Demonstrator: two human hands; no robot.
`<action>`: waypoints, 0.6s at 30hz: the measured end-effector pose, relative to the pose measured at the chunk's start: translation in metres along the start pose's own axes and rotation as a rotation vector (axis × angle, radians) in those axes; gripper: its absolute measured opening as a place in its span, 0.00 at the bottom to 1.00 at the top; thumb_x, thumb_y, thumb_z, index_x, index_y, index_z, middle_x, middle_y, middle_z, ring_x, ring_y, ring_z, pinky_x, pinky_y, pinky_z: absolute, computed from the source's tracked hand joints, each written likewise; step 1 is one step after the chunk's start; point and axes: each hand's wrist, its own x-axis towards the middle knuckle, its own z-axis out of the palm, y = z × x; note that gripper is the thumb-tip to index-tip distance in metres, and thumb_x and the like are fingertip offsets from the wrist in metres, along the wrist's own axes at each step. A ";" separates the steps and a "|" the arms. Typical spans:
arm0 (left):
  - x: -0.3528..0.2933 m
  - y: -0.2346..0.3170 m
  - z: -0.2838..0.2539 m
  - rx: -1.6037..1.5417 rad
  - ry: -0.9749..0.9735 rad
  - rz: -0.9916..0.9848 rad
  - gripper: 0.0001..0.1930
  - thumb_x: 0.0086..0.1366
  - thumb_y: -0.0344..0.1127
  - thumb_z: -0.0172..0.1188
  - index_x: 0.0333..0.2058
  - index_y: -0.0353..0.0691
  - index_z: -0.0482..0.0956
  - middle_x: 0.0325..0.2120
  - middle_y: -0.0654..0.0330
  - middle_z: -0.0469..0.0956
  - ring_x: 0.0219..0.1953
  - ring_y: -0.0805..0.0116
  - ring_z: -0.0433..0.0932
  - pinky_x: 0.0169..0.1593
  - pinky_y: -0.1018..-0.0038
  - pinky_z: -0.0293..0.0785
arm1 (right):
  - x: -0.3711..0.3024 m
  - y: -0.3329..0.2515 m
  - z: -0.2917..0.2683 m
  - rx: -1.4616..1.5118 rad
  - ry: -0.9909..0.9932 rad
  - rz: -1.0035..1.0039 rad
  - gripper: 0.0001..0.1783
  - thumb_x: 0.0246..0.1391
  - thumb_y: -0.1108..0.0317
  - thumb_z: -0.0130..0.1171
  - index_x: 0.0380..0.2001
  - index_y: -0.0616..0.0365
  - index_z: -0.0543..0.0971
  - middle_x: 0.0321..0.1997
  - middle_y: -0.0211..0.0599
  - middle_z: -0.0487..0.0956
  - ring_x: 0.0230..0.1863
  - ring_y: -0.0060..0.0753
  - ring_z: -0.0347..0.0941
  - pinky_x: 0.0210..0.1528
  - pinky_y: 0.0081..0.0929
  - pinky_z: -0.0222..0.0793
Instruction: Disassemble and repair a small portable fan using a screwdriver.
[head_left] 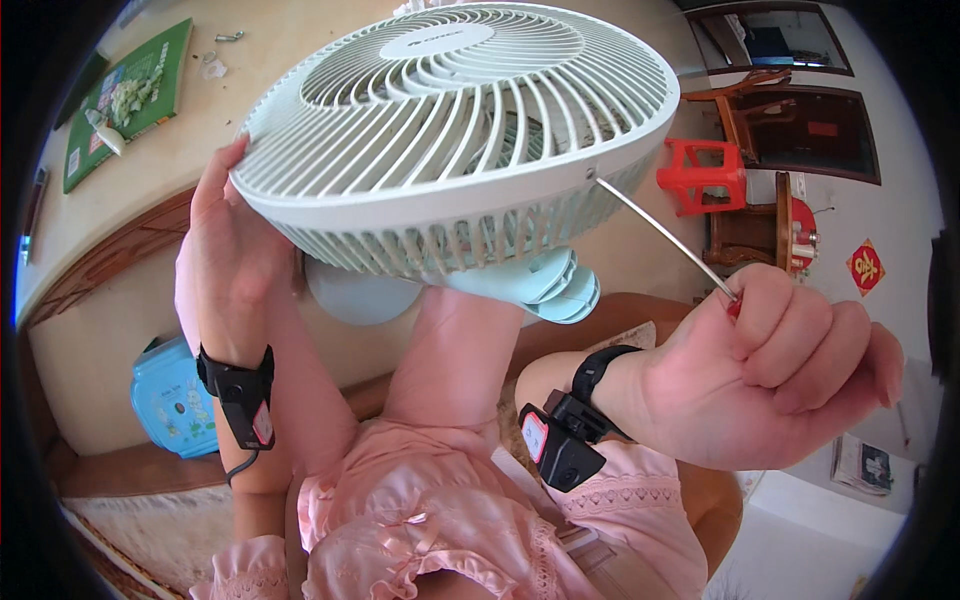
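Observation:
A white and pale blue electric fan point(460, 130) is tilted over my lap, its round slatted grille facing up and away. My left hand point(235, 225) grips the left rim of the fan, thumb and fingers against its edge. In my right hand point(800, 360) is a screwdriver point(665, 235), its red handle mostly hidden in my closed fist. The long metal shaft points up and left, and its tip meets a small screw hole point(591, 174) on the rim. Below the fan head, the light blue neck joint point(555, 290) and part of a round base point(360, 290) show.
On the table point(225, 110) at the left lie a green book point(150, 95), a white tube point(105, 133) and small bits. A blue box point(175, 400) stands low at the left. A red plastic stool point(703, 175) and wooden furniture point(745, 235) are beyond the fan to the right.

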 end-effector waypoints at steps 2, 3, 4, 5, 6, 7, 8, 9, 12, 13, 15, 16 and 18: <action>-0.001 0.000 0.003 0.001 0.100 0.024 0.20 0.61 0.32 0.44 0.52 0.34 0.63 0.48 0.53 0.71 0.49 0.59 0.70 0.54 0.67 0.64 | 0.000 -0.001 -0.001 -0.023 -0.002 -0.016 0.16 0.64 0.59 0.34 0.30 0.49 0.71 0.12 0.19 0.57 0.11 0.16 0.45 0.18 0.19 0.42; 0.000 0.003 0.001 0.000 0.052 -0.028 0.20 0.62 0.32 0.44 0.53 0.36 0.63 0.48 0.53 0.70 0.49 0.59 0.70 0.54 0.66 0.64 | 0.000 0.000 -0.001 -0.020 0.004 -0.026 0.15 0.63 0.60 0.34 0.29 0.49 0.71 0.11 0.19 0.57 0.11 0.16 0.45 0.18 0.19 0.42; 0.000 0.004 0.001 -0.001 0.004 -0.079 0.20 0.62 0.33 0.45 0.54 0.38 0.62 0.49 0.53 0.69 0.49 0.59 0.69 0.54 0.65 0.63 | 0.000 -0.001 -0.001 -0.015 0.009 -0.036 0.15 0.63 0.60 0.35 0.29 0.49 0.71 0.11 0.19 0.57 0.11 0.16 0.45 0.18 0.19 0.42; -0.002 0.003 0.006 -0.001 0.004 -0.081 0.20 0.62 0.33 0.45 0.54 0.38 0.62 0.49 0.53 0.69 0.49 0.59 0.69 0.54 0.65 0.63 | 0.000 -0.001 -0.001 -0.017 0.010 -0.036 0.15 0.63 0.60 0.35 0.29 0.49 0.71 0.11 0.19 0.57 0.11 0.16 0.45 0.18 0.19 0.42; -0.004 -0.001 0.015 0.072 0.111 0.035 0.20 0.62 0.33 0.45 0.54 0.38 0.62 0.49 0.52 0.69 0.50 0.59 0.69 0.54 0.64 0.63 | -0.001 -0.002 -0.002 0.019 0.001 0.004 0.14 0.63 0.61 0.35 0.29 0.49 0.71 0.12 0.19 0.57 0.11 0.17 0.45 0.18 0.19 0.42; -0.006 -0.004 0.020 0.145 0.217 0.152 0.21 0.62 0.34 0.46 0.54 0.38 0.62 0.50 0.52 0.69 0.51 0.59 0.68 0.53 0.63 0.64 | -0.002 -0.003 -0.003 0.055 -0.007 0.044 0.14 0.62 0.62 0.36 0.28 0.49 0.71 0.12 0.19 0.57 0.11 0.17 0.45 0.18 0.20 0.42; -0.005 -0.004 0.018 0.147 0.214 0.152 0.21 0.62 0.34 0.46 0.54 0.38 0.62 0.50 0.52 0.69 0.51 0.59 0.68 0.53 0.63 0.64 | -0.003 -0.004 -0.004 0.056 -0.006 0.041 0.14 0.62 0.62 0.36 0.28 0.49 0.71 0.12 0.19 0.57 0.11 0.17 0.45 0.18 0.20 0.42; -0.003 -0.003 0.012 0.178 0.174 0.181 0.21 0.62 0.34 0.47 0.54 0.39 0.63 0.50 0.51 0.68 0.52 0.58 0.68 0.53 0.62 0.63 | -0.004 -0.003 -0.004 0.074 0.022 0.039 0.13 0.62 0.63 0.36 0.28 0.49 0.71 0.13 0.19 0.58 0.11 0.18 0.46 0.19 0.20 0.42; 0.000 -0.009 0.017 0.223 0.153 0.201 0.21 0.61 0.34 0.48 0.53 0.38 0.63 0.50 0.51 0.68 0.52 0.58 0.68 0.54 0.62 0.63 | -0.009 -0.001 -0.005 0.086 0.076 0.009 0.13 0.61 0.64 0.37 0.27 0.49 0.71 0.15 0.19 0.59 0.13 0.19 0.47 0.20 0.21 0.43; 0.000 -0.012 0.019 0.234 0.174 0.196 0.21 0.61 0.34 0.49 0.53 0.36 0.63 0.50 0.51 0.69 0.52 0.58 0.68 0.55 0.62 0.63 | -0.010 -0.001 -0.007 0.081 0.097 -0.018 0.13 0.61 0.64 0.37 0.25 0.48 0.70 0.16 0.19 0.59 0.14 0.19 0.48 0.21 0.21 0.44; -0.002 -0.010 0.015 0.162 0.123 0.099 0.21 0.61 0.34 0.49 0.52 0.34 0.64 0.49 0.51 0.70 0.50 0.57 0.70 0.54 0.62 0.64 | -0.006 -0.004 -0.003 -0.005 0.090 0.035 0.13 0.61 0.64 0.38 0.24 0.48 0.70 0.17 0.19 0.59 0.15 0.19 0.50 0.21 0.21 0.45; -0.002 -0.009 0.012 0.092 0.070 0.009 0.20 0.61 0.35 0.50 0.51 0.32 0.64 0.48 0.51 0.71 0.49 0.57 0.71 0.54 0.63 0.65 | -0.005 -0.005 -0.001 -0.086 0.082 0.084 0.13 0.60 0.64 0.39 0.23 0.48 0.70 0.17 0.19 0.60 0.16 0.19 0.51 0.22 0.21 0.46; 0.000 -0.007 -0.002 0.071 0.027 -0.040 0.20 0.61 0.35 0.50 0.50 0.30 0.65 0.47 0.50 0.72 0.48 0.57 0.72 0.53 0.64 0.66 | -0.006 -0.002 -0.005 0.055 0.084 0.053 0.13 0.60 0.63 0.40 0.22 0.49 0.69 0.18 0.19 0.60 0.18 0.19 0.52 0.23 0.22 0.47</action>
